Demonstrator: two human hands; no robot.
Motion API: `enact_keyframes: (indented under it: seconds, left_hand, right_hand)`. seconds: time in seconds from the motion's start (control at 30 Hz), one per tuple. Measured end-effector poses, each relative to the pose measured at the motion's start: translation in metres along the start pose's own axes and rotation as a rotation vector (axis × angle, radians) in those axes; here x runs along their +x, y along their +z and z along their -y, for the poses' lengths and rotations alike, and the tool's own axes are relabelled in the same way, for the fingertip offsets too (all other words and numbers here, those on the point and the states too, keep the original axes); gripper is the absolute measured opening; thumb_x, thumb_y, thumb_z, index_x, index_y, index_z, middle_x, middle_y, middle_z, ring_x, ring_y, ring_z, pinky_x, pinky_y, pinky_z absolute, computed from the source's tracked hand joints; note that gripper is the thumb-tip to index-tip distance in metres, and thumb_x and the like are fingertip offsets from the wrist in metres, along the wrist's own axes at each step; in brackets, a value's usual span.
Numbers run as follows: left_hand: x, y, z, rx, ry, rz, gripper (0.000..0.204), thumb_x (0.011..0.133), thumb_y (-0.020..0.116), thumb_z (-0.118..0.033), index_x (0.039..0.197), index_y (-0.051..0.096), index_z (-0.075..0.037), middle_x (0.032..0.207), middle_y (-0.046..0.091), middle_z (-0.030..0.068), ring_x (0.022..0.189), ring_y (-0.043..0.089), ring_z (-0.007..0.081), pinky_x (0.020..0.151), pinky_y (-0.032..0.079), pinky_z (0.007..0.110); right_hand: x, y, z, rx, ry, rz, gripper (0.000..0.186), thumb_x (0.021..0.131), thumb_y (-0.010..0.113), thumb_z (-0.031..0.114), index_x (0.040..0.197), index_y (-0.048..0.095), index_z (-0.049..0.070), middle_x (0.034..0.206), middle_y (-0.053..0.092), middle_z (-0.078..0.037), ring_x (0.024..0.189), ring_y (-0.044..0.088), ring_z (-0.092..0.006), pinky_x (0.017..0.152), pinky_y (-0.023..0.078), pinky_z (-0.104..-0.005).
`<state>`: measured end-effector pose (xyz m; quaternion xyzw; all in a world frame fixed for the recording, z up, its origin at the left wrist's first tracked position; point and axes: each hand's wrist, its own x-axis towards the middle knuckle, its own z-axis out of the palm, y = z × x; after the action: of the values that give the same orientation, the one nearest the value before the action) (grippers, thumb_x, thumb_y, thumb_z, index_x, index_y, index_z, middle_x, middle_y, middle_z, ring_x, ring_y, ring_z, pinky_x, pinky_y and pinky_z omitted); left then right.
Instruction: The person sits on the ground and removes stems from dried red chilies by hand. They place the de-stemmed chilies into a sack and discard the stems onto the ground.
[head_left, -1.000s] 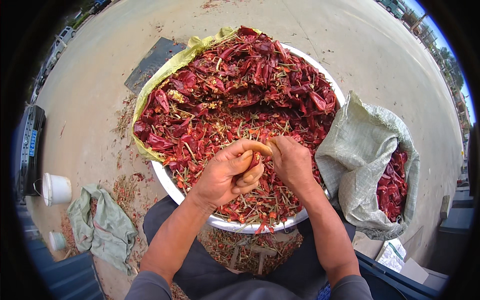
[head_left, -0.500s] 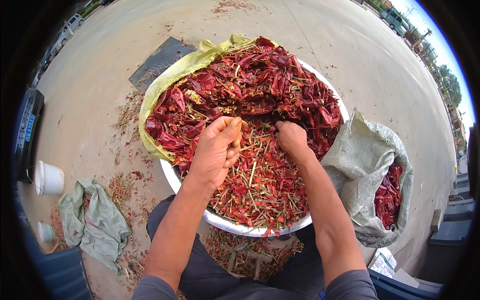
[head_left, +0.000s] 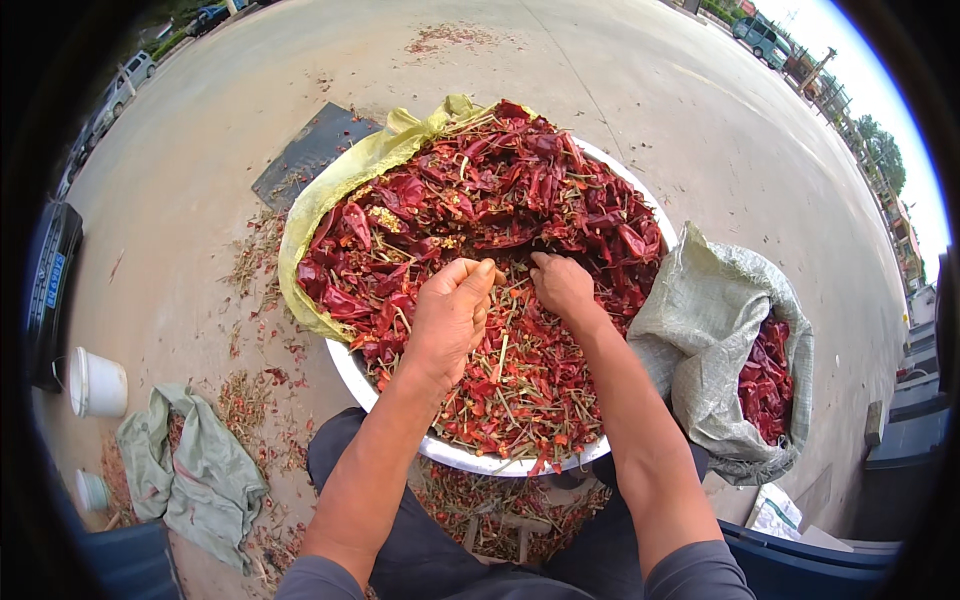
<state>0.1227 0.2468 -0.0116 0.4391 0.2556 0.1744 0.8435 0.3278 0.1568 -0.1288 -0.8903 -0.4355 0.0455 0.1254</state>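
Both hands work over a wide white basin (head_left: 352,375) heaped with dried red chili peppers (head_left: 560,180). My left hand (head_left: 450,318) is closed just above the pile, thumb pressed against the curled fingers. Whatever it may hold is too small to make out. Close by on the right, my right hand (head_left: 563,285) has its fingers bent together at the foot of the taller heap. Its fingertips are partly hidden among the peppers. Nearer me in the basin lie broken red pieces mixed with stems (head_left: 510,385). A yellow woven sack (head_left: 312,215) lines the left rim.
To the right, a grey-green woven sack (head_left: 710,345) holds more red peppers. A white bucket (head_left: 98,385), a crumpled green sack (head_left: 205,475) and scattered stems lie on the left. Beyond the basin is a dark flat sheet (head_left: 310,155). A black car (head_left: 55,285) stands far left.
My hands have come slightly closer together, the right one shifting left toward the left hand. The view has tilted a little, so the far side of the basin sits lower.
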Motion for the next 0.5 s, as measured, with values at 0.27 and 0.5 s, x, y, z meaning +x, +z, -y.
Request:
enact_keyframes:
  seconds: [0.27,0.5]
  left_hand:
    - [0.008,-0.011,-0.006,-0.107,-0.001,-0.031,0.016,0.103,0.055,-0.019,0.098,0.058,-0.004,0.067,0.05,-0.0033,0.047,0.036,0.0015,0.038,0.028,0.017]
    - [0.008,-0.005,0.013,0.11,-0.084,0.013,0.017,0.101,0.06,-0.022,0.095,0.06,-0.006,0.068,0.051,-0.003,0.045,0.036,0.0008,0.038,0.026,0.018]
  right_hand:
    - [-0.008,-0.017,0.013,0.143,0.093,0.281,0.025,0.084,0.067,0.023,0.107,0.073,0.018,0.103,0.071,-0.015,0.099,0.067,-0.0345,0.085,0.054,-0.0434]
    - [-0.089,-0.092,0.031,0.653,-0.082,-0.121,0.022,0.084,0.07,0.009,0.105,0.071,0.003,0.096,0.069,-0.013,0.086,0.068,-0.027,0.077,0.053,-0.0347]
